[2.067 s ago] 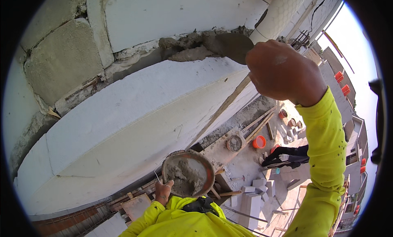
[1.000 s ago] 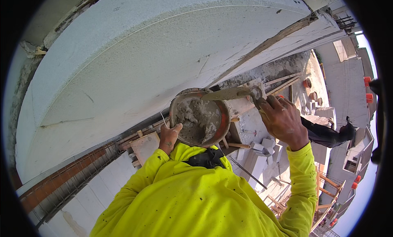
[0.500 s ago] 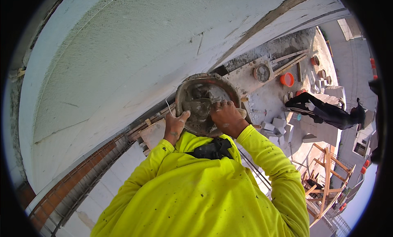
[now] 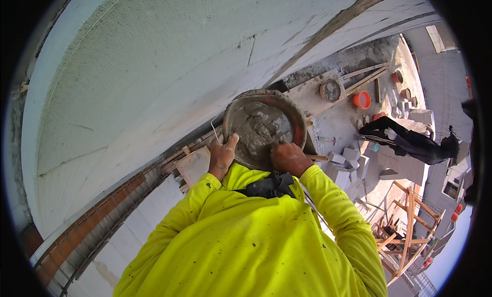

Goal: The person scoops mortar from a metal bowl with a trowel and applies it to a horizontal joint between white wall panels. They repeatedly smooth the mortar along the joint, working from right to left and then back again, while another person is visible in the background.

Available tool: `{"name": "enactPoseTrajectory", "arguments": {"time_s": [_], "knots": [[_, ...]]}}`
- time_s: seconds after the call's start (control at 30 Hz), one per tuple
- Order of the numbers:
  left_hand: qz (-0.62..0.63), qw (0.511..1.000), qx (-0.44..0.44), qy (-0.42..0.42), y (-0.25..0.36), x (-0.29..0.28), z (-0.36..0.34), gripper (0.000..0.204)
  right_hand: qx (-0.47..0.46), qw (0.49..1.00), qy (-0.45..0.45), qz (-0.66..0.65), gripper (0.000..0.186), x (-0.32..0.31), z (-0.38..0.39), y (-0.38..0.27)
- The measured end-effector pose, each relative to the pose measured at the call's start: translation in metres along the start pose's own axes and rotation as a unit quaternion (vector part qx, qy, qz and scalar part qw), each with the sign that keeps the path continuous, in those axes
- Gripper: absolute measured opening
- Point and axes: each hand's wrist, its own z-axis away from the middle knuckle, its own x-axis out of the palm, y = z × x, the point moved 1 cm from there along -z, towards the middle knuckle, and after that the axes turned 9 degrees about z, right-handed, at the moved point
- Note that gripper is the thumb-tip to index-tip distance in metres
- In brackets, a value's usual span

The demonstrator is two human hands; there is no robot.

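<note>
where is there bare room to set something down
Mostly bare: the floor between the orange bucket and the blocks, and the board just left of the mortar bucket. Crowded: the pan, with mortar inside and the left hand and right hand at its rim.

Left grip [image 4: 222, 156] on bucket [image 4: 295, 123] — mortar [image 4: 260, 127] inside

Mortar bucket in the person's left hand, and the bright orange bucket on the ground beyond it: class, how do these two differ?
Colour: the mortar bucket is mostly smeared grey-brown; the orange bucket is bright orange.
Contents: the mortar bucket holds wet grey mortar; no grey mortar shows in the orange bucket.
Support: the left hand holds the mortar bucket at its rim; the orange bucket has no hand on it.
Shared: both have round, open tops.
</note>
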Motion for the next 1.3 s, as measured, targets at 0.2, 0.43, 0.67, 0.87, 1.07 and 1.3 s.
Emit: {"name": "enactPoseTrajectory", "arguments": {"time_s": [0.2, 0.43, 0.67, 0.87, 1.07, 1.3], "knots": [[0.007, 1.0, 0.014, 0.014, 0.003, 0.001, 0.003, 0.042, -0.232, 0.969, 0.061, 0.053, 0.017, -0.017, 0.023, 0.01], [0.055, 0.998, -0.003, 0.015, -0.003, -0.003, 0.001, 0.039, -0.014, 0.96, 0.027, -0.278, 0.03, -0.067, 0.056, 0.019], [0.102, 0.994, -0.016, 0.036, -0.009, -0.002, -0.006, 0.035, -0.026, 0.98, 0.038, -0.195, 0.031, -0.245, 0.112, 0.02], [0.074, 0.996, 0.004, 0.042, -0.005, -0.002, -0.001, 0.031, -0.095, 0.977, 0.187, -0.037, 0.031, -0.454, 0.18, -0.051], [0.058, 0.998, 0.012, 0.036, 0.001, -0.003, 0.005, 0.034, -0.171, 0.734, 0.506, 0.419, 0.025, -0.519, 0.081, -0.058], [0.099, 0.992, 0.053, 0.061, -0.011, -0.007, 0.009, 0.034, -0.165, 0.732, 0.6, 0.278, 0.028, -0.501, 0.072, -0.028]]}}
